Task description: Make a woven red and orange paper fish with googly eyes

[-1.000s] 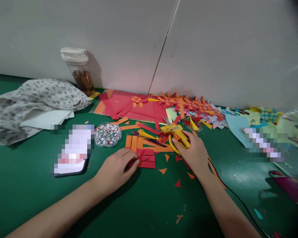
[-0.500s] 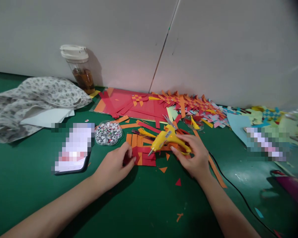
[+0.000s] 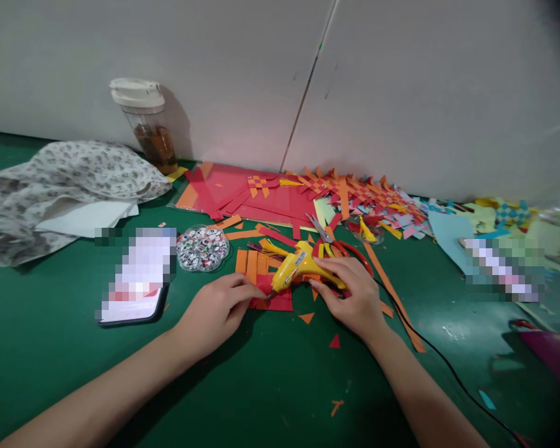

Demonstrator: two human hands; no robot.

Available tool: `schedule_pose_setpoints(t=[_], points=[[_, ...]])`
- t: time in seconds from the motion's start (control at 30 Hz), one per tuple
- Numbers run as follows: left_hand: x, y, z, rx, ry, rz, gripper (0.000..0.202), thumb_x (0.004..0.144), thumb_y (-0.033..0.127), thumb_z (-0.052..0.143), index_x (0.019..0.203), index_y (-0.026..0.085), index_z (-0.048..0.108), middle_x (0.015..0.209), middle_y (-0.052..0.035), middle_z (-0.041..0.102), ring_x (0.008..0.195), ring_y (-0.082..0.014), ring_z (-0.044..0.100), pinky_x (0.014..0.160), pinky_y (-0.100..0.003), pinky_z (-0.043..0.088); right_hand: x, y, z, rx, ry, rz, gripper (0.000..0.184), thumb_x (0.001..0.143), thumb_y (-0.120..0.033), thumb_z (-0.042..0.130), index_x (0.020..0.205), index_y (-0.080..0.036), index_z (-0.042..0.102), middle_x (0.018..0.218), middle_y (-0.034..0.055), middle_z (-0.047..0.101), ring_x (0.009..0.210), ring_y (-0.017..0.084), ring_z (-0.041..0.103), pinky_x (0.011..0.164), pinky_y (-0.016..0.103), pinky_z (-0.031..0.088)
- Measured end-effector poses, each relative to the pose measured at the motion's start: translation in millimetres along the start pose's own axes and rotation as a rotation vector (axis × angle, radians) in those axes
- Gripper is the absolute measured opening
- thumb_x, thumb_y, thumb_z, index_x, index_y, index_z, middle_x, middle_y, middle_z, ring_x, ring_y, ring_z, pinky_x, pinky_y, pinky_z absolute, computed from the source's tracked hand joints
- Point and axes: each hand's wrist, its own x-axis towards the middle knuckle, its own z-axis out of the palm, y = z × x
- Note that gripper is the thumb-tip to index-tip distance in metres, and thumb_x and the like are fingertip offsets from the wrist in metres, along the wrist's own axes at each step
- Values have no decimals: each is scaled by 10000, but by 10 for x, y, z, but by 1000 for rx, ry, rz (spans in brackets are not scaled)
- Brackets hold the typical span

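My right hand [image 3: 353,292] is wrapped round the handle of a yellow hot glue gun [image 3: 293,269]. The gun's metal nozzle points down and left, at the red and orange woven paper strips [image 3: 280,303] on the table. At the left edge of this weave, my left hand [image 3: 221,306] has its fingers pressed together on a red paper strip, with the fingertips close beside the nozzle. Part of the strip is hidden under those fingers. Behind the gun lie scissors [image 3: 321,230] with red handles, partly covered by my right hand.
A clear case of googly eyes [image 3: 203,248] and a phone [image 3: 137,277] lie to the left. A lidded tumbler [image 3: 152,127] stands by the wall near a patterned cloth [image 3: 88,168]. Woven paper fish [image 3: 364,193] and scraps line the back. A black cord [image 3: 443,358] runs right.
The glue gun has moved left and down in my right hand, bringing its nozzle to the weave. My left fingers have reached slightly right along the strip. More of the scissors shows.
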Motion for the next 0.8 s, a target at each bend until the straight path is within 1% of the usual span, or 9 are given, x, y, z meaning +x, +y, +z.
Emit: schedule_pose_setpoints(t=[0.2,0.57,0.8], points=[[-20,-28,6,16,-1,0,384,796,47,410,912,274,698,919,-32,601,804,-159,597,683,-292,495,-6,15,17,6,8,22,280,765,-220,623,1044,-240,612,965,68,669,918,241,606,800,418,497],[-15,-5,-9,3,15,1,365,796,48,408,885,261,690,908,-24,605,792,-149,600,692,-285,499,-5,35,22,3,18,6,264,772,-197,627,1030,-247,608,962,61,675,916,231,608,799,409,502],[-13,-8,-5,-21,-22,-32,339,831,57,396,892,257,663,932,-18,588,828,-156,583,704,-298,485,5,35,18,-7,26,-18,269,774,-174,627,1031,-250,596,956,56,673,903,222,610,794,402,504]])
